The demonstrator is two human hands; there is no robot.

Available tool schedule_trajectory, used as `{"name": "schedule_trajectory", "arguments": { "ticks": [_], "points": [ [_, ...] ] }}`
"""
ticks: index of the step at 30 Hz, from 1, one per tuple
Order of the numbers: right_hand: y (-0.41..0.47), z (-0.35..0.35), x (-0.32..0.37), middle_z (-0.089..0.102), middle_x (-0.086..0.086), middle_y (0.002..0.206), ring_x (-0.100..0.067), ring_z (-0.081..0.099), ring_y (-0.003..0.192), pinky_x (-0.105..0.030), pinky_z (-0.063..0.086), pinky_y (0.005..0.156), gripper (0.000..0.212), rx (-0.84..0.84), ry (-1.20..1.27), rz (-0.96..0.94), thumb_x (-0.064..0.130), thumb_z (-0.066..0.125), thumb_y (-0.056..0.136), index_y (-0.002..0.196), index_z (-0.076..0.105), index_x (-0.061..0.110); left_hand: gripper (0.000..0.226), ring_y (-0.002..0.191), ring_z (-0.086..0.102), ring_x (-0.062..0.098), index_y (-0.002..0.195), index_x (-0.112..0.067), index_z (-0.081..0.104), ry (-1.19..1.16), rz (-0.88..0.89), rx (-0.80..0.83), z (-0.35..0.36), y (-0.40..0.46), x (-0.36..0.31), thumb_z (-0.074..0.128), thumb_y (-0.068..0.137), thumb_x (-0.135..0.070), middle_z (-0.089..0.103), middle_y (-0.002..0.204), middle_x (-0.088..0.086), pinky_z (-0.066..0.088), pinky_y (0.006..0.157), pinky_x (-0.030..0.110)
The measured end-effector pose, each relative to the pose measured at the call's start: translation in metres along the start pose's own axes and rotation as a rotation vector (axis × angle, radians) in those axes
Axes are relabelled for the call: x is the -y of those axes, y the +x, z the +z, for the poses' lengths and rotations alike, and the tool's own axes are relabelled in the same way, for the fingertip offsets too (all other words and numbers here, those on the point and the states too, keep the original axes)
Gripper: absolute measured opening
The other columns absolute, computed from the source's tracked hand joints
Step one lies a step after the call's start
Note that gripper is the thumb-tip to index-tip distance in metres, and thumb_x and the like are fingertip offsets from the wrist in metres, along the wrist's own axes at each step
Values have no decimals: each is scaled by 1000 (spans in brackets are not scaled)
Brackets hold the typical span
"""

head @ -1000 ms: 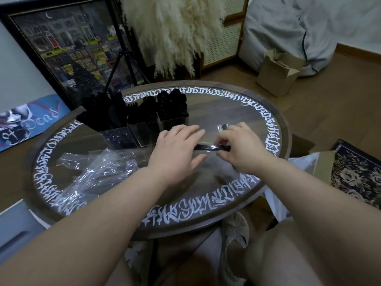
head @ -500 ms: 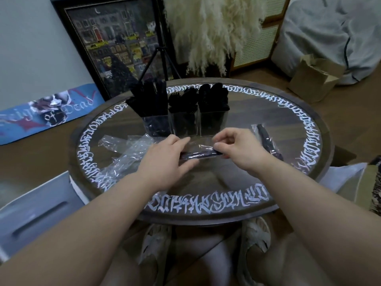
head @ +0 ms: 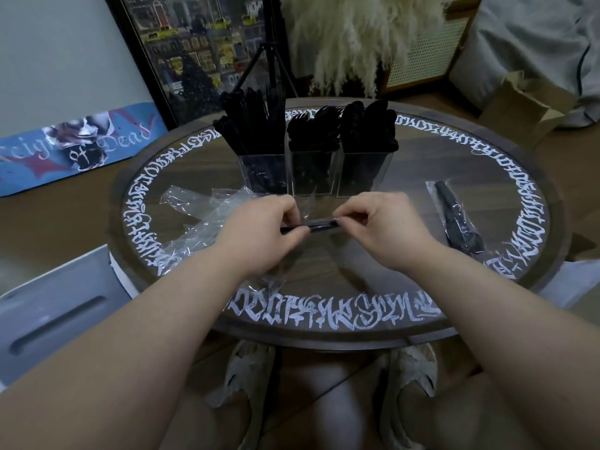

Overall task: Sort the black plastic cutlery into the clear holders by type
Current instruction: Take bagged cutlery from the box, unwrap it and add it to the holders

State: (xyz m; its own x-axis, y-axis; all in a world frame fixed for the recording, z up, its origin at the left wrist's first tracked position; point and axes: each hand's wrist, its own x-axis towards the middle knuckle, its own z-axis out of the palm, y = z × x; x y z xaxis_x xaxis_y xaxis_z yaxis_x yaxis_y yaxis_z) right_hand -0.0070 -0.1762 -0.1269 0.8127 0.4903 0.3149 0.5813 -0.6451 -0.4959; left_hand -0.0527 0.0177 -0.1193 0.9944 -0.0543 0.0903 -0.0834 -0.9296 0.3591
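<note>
Pinching a wrapped black cutlery piece [head: 308, 226] at mid-frame, the left hand [head: 259, 235] and right hand [head: 386, 232] are each gripping one end with curled fingers, probably to tear the clear film away. Emptied wrappers [head: 201, 222] are piling at centre left, out of the way; another wrapped packet [head: 457, 222] is waiting at centre right. Beyond, three clear holders [head: 313, 172] are standing side by side, already crowded with sorted cutlery.

— What do the hands hold at frame centre?
— The left hand [head: 259, 235] and right hand [head: 386, 232] pinch a wrapped black cutlery piece [head: 316, 226] between them, below three clear holders [head: 313, 172]
</note>
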Motion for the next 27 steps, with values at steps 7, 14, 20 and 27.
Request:
{"name": "schedule_trajectory", "arguments": {
  "ticks": [7, 14, 20, 27],
  "points": [
    [-6, 10, -2, 71, -1, 84, -16, 67, 76, -40, 57, 73, 6, -142, 127, -5, 6, 75, 77, 78, 72, 11, 47, 108, 58, 18, 134, -22, 50, -56, -58, 152, 3, 3, -2, 40, 97, -49, 64, 119, -2, 42, 86, 28],
    [-7, 13, 2, 63, 7, 89, -8, 63, 81, -29, 55, 78, 9, -100, 244, 127, 10, 77, 77, 72, 72, 15, 37, 102, 58, 20, 123, -22, 61, 0, -64, 114, 2, 5, -6, 46, 97, -44, 65, 115, 0, 48, 86, 35],
    [-2, 10, 8, 63, 0, 81, -12, 57, 74, -25, 46, 71, 22, -77, 532, 363, 12, 77, 78, 64, 65, 24, 37, 104, 55, 20, 125, -22, 62, -26, -49, 38, 1, 6, -3, 46, 97, -41, 60, 111, 1, 44, 87, 32],
    [2, -1, 11, 63, -11, 79, -21, 63, 83, -34, 56, 84, 21, -141, 1112, 568, -4, 63, 85, 69, 61, 9, 32, 92, 52, 13, 123, -25, 64, -51, -50, -23, 0, 5, 5, 47, 98, -37, 57, 98, -3, 36, 76, 26]
  ]
}}
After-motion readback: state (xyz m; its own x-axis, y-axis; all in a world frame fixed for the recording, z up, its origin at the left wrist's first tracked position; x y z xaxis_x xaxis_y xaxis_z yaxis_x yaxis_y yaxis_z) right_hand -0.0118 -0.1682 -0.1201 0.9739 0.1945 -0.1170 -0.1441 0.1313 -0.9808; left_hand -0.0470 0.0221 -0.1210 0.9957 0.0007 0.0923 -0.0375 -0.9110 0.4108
